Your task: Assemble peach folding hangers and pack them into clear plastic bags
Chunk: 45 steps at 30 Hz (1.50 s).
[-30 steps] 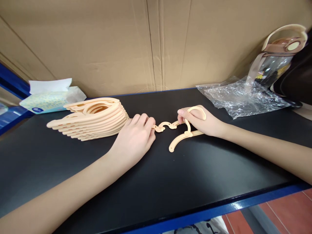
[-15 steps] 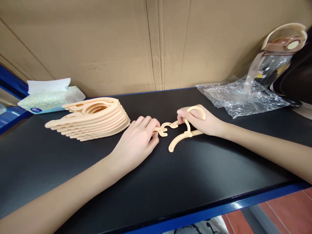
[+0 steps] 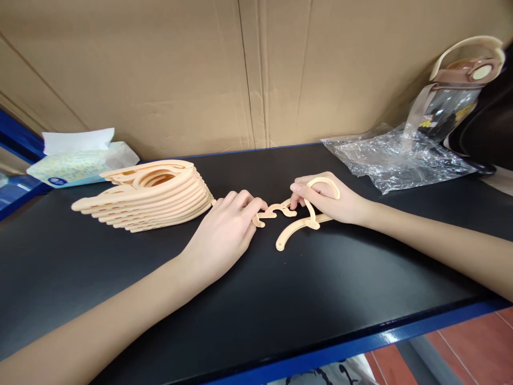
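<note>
Between my hands, low over the black tabletop [image 3: 320,299], are beige plastic folding-hanger parts. My left hand [image 3: 224,230] is closed with fingertips on a small beige hanger piece [image 3: 266,215] with notched, curved ends. My right hand [image 3: 340,200] pinches other hanger parts, with a curved hook [image 3: 310,208] looping up in front of its fingers. A curved hanger arm [image 3: 290,233] extends from below the hook towards the left, near the table surface. My fingers hide how the parts join. Beside my left hand stands a stack of similar folded beige hangers [image 3: 168,206].
At the back left lies a tissue pack [image 3: 76,166]. Crumpled clear plastic [image 3: 396,160] lies at the back right, by a drink bottle [image 3: 452,101] with a carry handle. A cardboard wall [image 3: 180,80] rises behind the table; its front edge is blue [image 3: 385,338].
The small piece at my left fingertips has turned and shifted right, now meeting or overlapping the part by my right hand. The hook has tilted slightly; both hands stay nearly in place.
</note>
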### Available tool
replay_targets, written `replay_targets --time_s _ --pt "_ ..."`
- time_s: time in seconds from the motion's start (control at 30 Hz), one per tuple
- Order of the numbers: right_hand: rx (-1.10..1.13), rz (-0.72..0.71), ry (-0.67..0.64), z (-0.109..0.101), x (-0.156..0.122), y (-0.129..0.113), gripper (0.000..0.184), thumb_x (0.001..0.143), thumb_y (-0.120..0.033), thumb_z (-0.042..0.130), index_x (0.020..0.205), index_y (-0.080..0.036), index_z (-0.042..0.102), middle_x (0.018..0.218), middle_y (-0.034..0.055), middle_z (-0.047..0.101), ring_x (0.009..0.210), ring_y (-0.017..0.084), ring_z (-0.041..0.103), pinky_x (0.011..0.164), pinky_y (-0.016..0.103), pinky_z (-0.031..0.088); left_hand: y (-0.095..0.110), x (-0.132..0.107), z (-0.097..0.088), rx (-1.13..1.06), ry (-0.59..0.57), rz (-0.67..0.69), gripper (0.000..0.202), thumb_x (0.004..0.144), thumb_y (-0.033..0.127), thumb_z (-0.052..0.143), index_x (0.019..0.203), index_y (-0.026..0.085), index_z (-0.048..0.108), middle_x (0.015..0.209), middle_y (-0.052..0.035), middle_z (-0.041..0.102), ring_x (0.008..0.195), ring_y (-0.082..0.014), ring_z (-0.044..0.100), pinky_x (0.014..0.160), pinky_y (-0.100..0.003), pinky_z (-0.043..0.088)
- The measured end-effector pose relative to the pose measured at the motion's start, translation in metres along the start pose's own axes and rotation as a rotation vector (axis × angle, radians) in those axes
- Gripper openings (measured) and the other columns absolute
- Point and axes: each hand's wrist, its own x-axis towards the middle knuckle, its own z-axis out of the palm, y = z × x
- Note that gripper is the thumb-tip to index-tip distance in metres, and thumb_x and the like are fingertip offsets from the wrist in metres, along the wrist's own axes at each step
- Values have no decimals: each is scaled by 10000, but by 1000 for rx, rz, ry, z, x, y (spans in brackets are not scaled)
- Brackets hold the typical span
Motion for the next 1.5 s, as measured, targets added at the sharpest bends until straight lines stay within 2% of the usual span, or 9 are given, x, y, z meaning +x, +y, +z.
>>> replay_targets --time_s 0.2,0.33,0.53,0.67,0.87,1.07,1.23,1.5 --pt "43 22 11 -1 1 -2 436 949 -382 500 633 -158 702 638 1 593 565 103 498 563 259 370 1 -1 0 -53 14 70 295 947 67 371 1106 186 588 1072 -53 593 915 -222 529 772 -377 464" --pt "37 1 -13 -1 1 -3 423 954 -336 482 651 -159 718 645 -3 587 562 92 486 567 249 375 1 -1 -1 -41 1 118 316 937 53 372 1131 184 584 1106 -54 603 926 -216 533 797 -374 471" --pt "11 -48 -19 -1 -1 -3 432 963 -366 477 679 -157 726 651 -4 605 549 85 493 566 243 387 1 -1 -1 -2 13 157 428 911 24 392 1253 209 569 1100 -58 592 926 -213 538 805 -372 486" --pt "7 -64 -22 -1 -1 -2 429 962 -377 487 690 -157 735 647 -4 610 540 81 481 558 240 387 1 -2 0 28 49 172 452 904 17 408 1272 222 573 1059 -52 593 901 -208 555 776 -364 490" --pt "-5 -64 -19 -1 -1 -4 432 963 -353 476 685 -152 738 634 2 607 542 86 498 546 237 387 3 -3 1 117 99 105 303 935 87 428 1126 178 645 1004 -60 613 830 -222 569 718 -373 471" --pt "-19 -94 -30 0 -2 -4 445 971 -368 462 679 -166 730 647 9 629 560 94 520 565 238 406 4 -3 1 155 103 55 255 943 125 430 1046 180 656 1005 -60 623 832 -221 581 707 -353 466" --pt "-101 -248 -33 1 -2 -1 471 995 -364 423 685 -170 720 629 12 625 566 101 542 583 245 413 4 -3 2 189 127 -17 268 948 138 436 1083 189 662 987 -53 631 861 -231 601 725 -365 473" --pt "-139 -307 -43 3 -4 -3 460 995 -328 412 673 -167 698 630 21 635 589 111 563 590 251 415 0 -3 1 193 103 -33 278 954 140 431 1114 164 658 1007 -69 621 887 -254 594 765 -406 489"
